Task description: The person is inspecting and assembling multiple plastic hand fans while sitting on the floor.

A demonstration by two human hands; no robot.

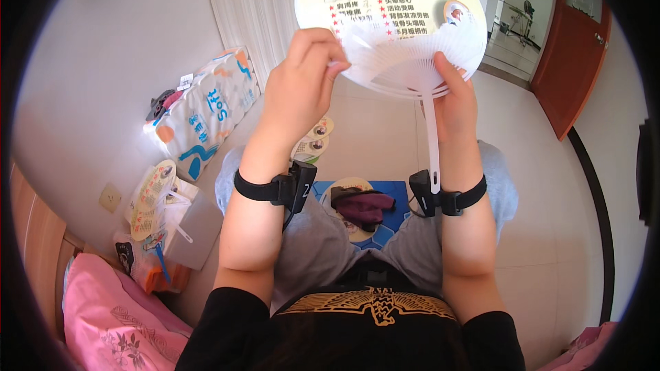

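Note:
A white plastic hand fan (405, 48) with an oval printed face is held up at the top of the view, its ribbed handle (431, 137) pointing down. My right hand (456, 99) is closed on it where the ribs meet the handle, thumb in front and the other fingers behind. At the fan's lower left edge is my left hand (309, 75), fingers curled and thumb tip pressed in. Whether it pinches the rim or something thin on it, I cannot make out. Both wrists carry black straps with small black boxes.
Between my knees, a dark purple cloth (364, 207) lies on another fan over a blue patterned surface (395, 223). More printed fans (317, 139) lie beyond my left knee. At left stand a wrapped paper pack (213, 113) and a light box (196, 230) with fans. A red-brown door (567, 62) stands right.

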